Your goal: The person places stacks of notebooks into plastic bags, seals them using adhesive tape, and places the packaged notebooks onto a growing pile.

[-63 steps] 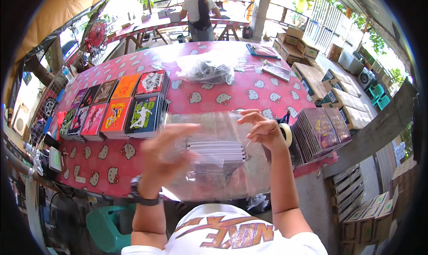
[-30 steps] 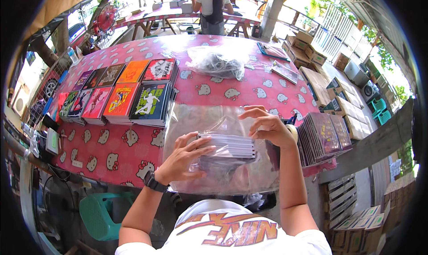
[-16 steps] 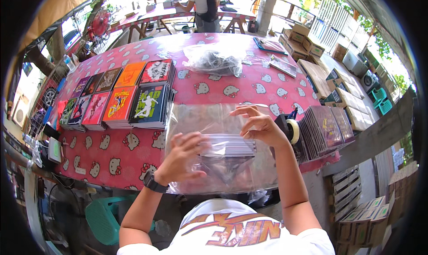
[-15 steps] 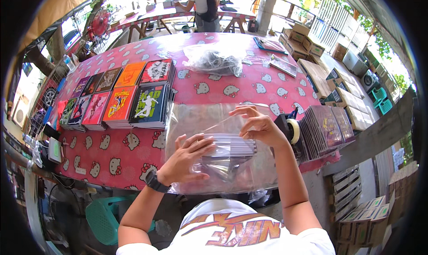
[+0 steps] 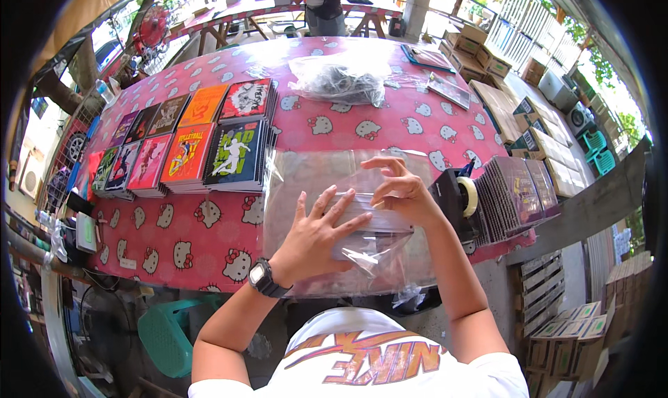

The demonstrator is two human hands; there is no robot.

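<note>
A stack of notebooks (image 5: 393,221), white page edges showing, lies in clear plastic film (image 5: 372,253) right in front of me. My left hand (image 5: 321,231), a black watch on its wrist, rests over the stack's left part with fingers spread. At the stack's far right side is my right hand (image 5: 398,188), its thumb and fingertips curled together at the film. Whatever is between those fingertips is too thin to make out. Underneath lies a larger clear plastic sheet (image 5: 284,182). A black tape dispenser (image 5: 456,202) with a pale tape roll stands just right of my right hand.
Colourful spiral notebooks (image 5: 188,151) stand in two rows of piles at left. More notebooks (image 5: 511,196) are stacked at the right edge. A bundle of clear plastic (image 5: 339,85) lies farther back. Cartons (image 5: 539,154) fill the right side; a green stool (image 5: 165,339) is below left.
My left hand has moved right and up over the stack, fingers spreading wider. My right hand has shifted slightly right and down, closer to the film. The thin strand between my hands no longer shows.
</note>
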